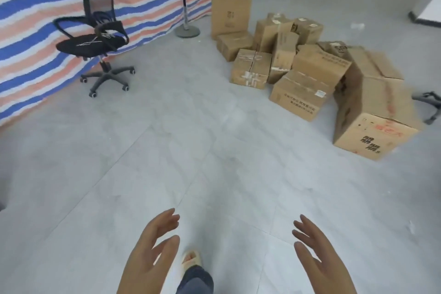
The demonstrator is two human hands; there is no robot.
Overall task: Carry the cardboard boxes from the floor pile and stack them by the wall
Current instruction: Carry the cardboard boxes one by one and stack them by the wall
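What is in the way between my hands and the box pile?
Nothing visible. Both hands, left hand and right hand, are empty, and only bare floor lies between them and the box pile.

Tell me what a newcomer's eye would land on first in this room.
A jumble of cardboard boxes fills the floor at upper right. Opposite, a black office chair stands before the striped tarp on the left. At the bottom, the left hand and right hand reach forward, empty.
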